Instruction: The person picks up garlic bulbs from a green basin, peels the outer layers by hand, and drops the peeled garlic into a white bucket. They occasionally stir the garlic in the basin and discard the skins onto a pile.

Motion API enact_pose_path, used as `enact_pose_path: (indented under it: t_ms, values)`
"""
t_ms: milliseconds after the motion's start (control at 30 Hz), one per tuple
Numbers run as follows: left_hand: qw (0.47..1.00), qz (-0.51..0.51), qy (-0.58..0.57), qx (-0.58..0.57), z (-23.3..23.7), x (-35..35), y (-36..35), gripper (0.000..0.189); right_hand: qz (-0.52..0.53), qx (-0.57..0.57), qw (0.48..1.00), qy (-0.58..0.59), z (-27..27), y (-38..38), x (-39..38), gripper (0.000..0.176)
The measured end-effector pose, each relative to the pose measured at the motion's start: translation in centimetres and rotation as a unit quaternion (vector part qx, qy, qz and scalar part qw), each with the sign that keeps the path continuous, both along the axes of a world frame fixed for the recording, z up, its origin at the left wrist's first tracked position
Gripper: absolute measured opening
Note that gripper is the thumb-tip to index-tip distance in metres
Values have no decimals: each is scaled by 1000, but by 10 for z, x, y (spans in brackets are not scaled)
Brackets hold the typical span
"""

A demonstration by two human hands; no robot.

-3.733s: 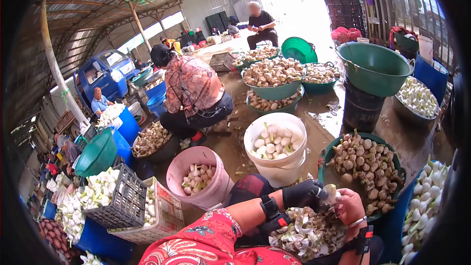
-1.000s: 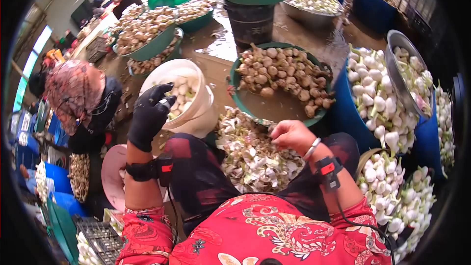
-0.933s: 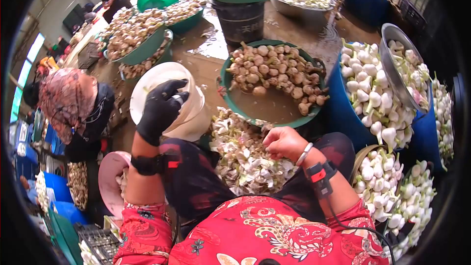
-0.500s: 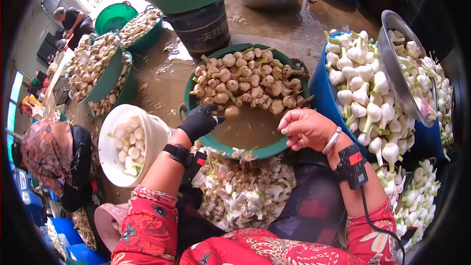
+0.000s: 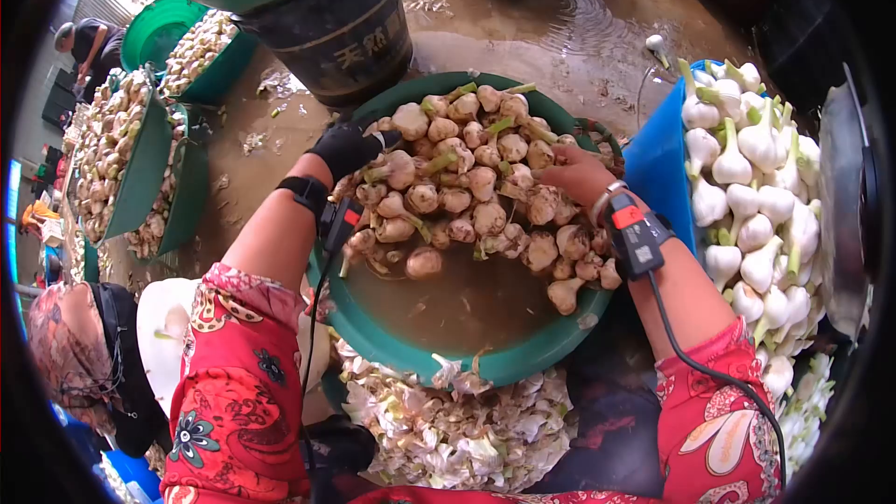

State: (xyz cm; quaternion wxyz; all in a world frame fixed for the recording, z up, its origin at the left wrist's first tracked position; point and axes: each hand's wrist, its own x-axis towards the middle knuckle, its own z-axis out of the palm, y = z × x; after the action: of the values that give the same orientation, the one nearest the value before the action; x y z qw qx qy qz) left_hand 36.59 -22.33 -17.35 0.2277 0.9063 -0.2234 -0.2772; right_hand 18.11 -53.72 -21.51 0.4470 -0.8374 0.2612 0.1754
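Observation:
A round green basin [image 5: 439, 366] stands before me, with brownish water in its near part and a heap of unpeeled garlic bulbs [image 5: 467, 177] at the far side. My left hand [image 5: 353, 147], in a black glove, lies over the heap's left edge with its fingers stretched onto the bulbs. A pale spot shows at its fingertips, too small to make out. My bare right hand [image 5: 581, 175] reaches into the heap's right side, fingers bent and partly hidden among the bulbs. One bulb [image 5: 425, 262] sits apart in the water, nearer to me.
Garlic skins [image 5: 457, 429] are piled below the basin. A blue tub [image 5: 658, 168] of clean white garlic and a metal bowl [image 5: 847, 215] stand right. Behind is a black bucket [image 5: 350, 47]; green tubs [image 5: 131, 168] of garlic are left. A person in a patterned head covering [image 5: 70, 345] is close left.
Both hands have moved forward, from above the basin's near part onto the two sides of the garlic heap. My view has shifted closer over the basin. The heap now looks more spread out.

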Motion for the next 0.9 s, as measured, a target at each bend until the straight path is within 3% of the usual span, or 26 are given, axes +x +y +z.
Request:
enact_pose_path:
  t_ms: [67,100,167,233,300,367,433,467,533,567,633,667,733,767,800,833,900]
  values:
    - [998,14,-48,41,-32,14,1,68,53,-173,980,83,-8,10,14,97]
    - [991,27,-102,81,-46,19,1,67,55,-171,980,87,-14,19,15,97]
    - [993,-19,-81,86,-54,22,2,69,33,-320,941,104,-14,40,7,106]
    - [989,11,-81,123,-38,6,-5,71,58,-307,942,121,-9,47,4,111]
    - [984,-43,-108,137,-54,2,3,71,194,-298,920,167,-25,57,0,108]
    - [989,-18,17,143,-41,-21,4,71,156,-224,950,154,-18,68,-12,108]
    - [989,-9,-55,135,-56,-53,15,70,198,-209,936,200,-10,71,-19,113]
    - [999,-14,5,45,-49,-65,22,71,199,-208,936,201,-12,72,-27,113]
    - [996,-61,-26,55,-50,-88,32,73,151,23,982,112,-22,75,-43,116]
    - [993,-93,-19,71,-40,-100,32,73,205,-11,970,130,-27,80,-45,114]
    - [979,-172,33,102,-17,-117,29,75,334,41,935,111,-28,81,-50,99]
    - [979,-193,38,50,-9,-120,30,70,334,40,935,111,-5,84,-45,99]
    - [975,-219,28,15,-4,-94,23,66,334,107,927,133,37,83,-28,72]
    - [969,-244,19,-17,-1,-76,14,63,389,-12,921,20,27,76,-10,48]
    - [974,-218,-54,-13,2,-63,2,59,347,-86,934,-11,21,64,11,38]
    - [974,-189,-126,-10,5,-49,-14,56,203,-57,978,-3,31,55,30,41]
    - [963,-160,-216,-37,-13,-18,-49,58,105,-81,986,-101,23,28,67,63]
